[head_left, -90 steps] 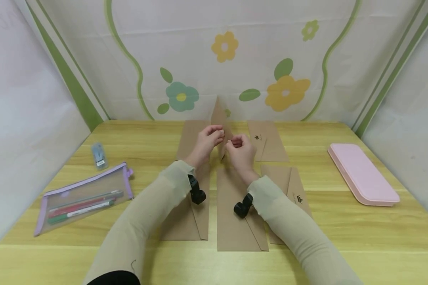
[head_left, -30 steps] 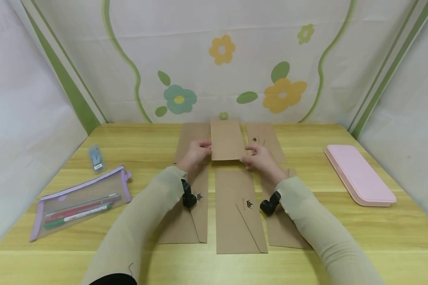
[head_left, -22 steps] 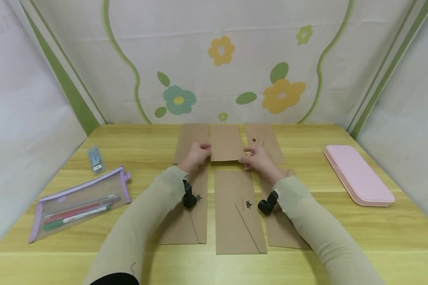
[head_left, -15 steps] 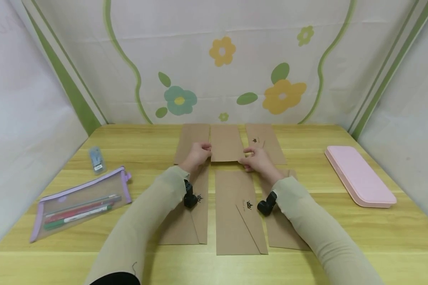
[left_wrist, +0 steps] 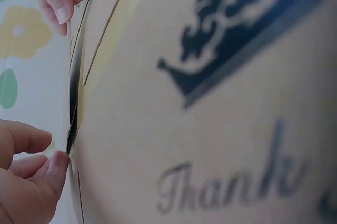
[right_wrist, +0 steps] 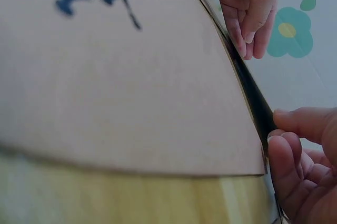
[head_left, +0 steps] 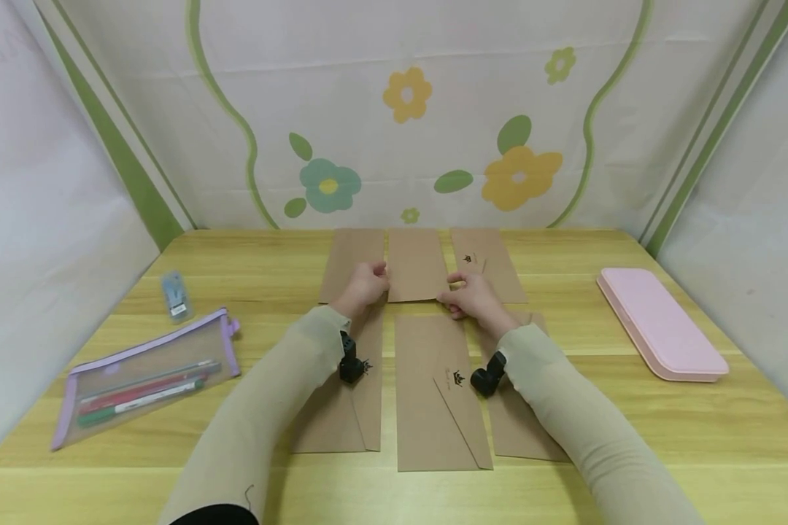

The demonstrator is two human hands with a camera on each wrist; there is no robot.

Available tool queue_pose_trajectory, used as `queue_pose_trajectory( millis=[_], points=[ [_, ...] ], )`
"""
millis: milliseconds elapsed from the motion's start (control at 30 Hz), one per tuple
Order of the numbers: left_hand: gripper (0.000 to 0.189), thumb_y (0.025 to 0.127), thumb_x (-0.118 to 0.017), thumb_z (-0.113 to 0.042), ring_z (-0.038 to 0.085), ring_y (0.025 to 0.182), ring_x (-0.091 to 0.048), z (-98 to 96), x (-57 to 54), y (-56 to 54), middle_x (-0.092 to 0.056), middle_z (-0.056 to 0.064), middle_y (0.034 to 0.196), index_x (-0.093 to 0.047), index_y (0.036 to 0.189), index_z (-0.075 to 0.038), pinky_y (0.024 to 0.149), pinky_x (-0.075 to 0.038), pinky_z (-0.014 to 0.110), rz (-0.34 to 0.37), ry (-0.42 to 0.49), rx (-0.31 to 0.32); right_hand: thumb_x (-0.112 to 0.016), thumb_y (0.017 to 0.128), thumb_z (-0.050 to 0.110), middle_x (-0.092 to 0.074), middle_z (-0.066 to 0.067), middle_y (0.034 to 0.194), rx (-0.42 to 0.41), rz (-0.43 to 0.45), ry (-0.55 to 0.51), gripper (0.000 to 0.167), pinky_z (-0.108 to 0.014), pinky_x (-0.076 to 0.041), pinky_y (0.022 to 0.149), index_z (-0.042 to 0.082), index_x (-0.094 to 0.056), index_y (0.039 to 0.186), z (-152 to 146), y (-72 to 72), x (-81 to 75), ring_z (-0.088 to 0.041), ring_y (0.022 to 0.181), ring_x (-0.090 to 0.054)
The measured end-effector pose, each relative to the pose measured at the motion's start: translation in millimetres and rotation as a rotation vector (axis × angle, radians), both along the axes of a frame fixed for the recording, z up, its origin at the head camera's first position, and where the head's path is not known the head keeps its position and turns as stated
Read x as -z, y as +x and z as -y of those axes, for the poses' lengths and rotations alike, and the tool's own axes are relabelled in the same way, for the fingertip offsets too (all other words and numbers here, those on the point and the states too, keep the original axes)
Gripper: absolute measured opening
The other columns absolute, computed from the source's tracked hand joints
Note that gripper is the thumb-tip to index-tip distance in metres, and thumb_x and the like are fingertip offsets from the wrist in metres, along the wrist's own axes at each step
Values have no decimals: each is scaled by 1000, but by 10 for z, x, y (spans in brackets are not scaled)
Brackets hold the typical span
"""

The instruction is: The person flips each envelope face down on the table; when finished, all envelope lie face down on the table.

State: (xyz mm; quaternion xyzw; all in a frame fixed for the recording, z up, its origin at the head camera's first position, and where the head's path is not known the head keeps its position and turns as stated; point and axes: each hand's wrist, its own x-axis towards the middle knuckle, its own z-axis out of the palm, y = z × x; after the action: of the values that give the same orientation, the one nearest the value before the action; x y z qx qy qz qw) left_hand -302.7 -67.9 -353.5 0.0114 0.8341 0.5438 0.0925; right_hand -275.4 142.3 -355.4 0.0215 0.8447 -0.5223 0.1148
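Observation:
A plain brown paper envelope [head_left: 415, 264] lies in the middle of the back row, its near edge slightly raised. My left hand [head_left: 364, 283] pinches its left edge between thumb and fingers. At the near right corner, my right hand [head_left: 474, 297] holds it the same way. The right wrist view shows the right hand [right_wrist: 310, 166] with thumb and fingertips at a thin dark edge. Directly in front lies another envelope [head_left: 430, 423] with a slanted flap and a black crown print. The left wrist view is largely filled by a blurred crown and the word "Thank".
More brown envelopes flank the middle ones: back left [head_left: 348, 251], back right [head_left: 495, 273], front left [head_left: 328, 419] and front right [head_left: 522, 426]. A mesh pencil pouch [head_left: 164, 339] with several pens and a small blue box [head_left: 176, 297] are left. A pink case [head_left: 663, 321] sits right.
The middle back envelope stood upright between both hands; it has since been laid down. Over the last second its near edge has sunk slightly, both hands staying at its sides.

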Motion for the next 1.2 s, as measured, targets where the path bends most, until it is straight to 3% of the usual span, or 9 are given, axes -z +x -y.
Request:
queue_pose_trajectory(
  millis=[300, 600, 767, 900, 1200],
  points=[
    [54, 85, -43, 8, 25, 126, -42, 30, -31, 11, -46, 20, 135, -37, 138, 4, 92, -41, 28, -29, -11, -9, -66, 83, 11, -50, -1, 58, -11, -4, 8, 56, -20, -47, 46, -1, -41, 132, 7, 0, -17, -9, 47, -49],
    [51, 87, -49, 5, 27, 122, -46, -8, -144, 2, -48, 19, 133, -40, 137, 3, 99, -42, 33, -74, -4, 36, -62, 87, 12, -53, -4, 62, 22, -56, -11, 52, -23, -47, 51, 0, -41, 133, -83, -38, -95, -13, 51, -51],
    [49, 87, -51, 3, 28, 120, -48, -114, -171, -14, -49, 20, 132, -42, 136, 3, 99, -43, 33, -92, 16, 82, -59, 89, 13, -52, -4, 66, 38, -122, -45, 51, -25, -51, 57, -3, -40, 133, -160, -55, -202, -12, 54, -50],
    [48, 87, -52, 3, 28, 120, -48, -235, -169, -12, -49, 21, 132, -44, 135, 3, 97, -44, 34, -94, 87, 96, -57, 89, 13, -53, -6, 70, 73, -164, -31, 47, -25, -53, 58, -3, -44, 131, -234, -48, -278, -12, 57, -51],
    [48, 87, -55, 2, 27, 119, -51, -498, -200, 67, -50, 19, 133, -46, 134, 1, 96, -45, 34, -93, 118, 115, -56, 91, 15, -58, -15, 96, 133, -175, -13, 44, -34, -55, 77, -2, -46, 130, -442, -31, -304, -18, 75, -59]
  ],
)
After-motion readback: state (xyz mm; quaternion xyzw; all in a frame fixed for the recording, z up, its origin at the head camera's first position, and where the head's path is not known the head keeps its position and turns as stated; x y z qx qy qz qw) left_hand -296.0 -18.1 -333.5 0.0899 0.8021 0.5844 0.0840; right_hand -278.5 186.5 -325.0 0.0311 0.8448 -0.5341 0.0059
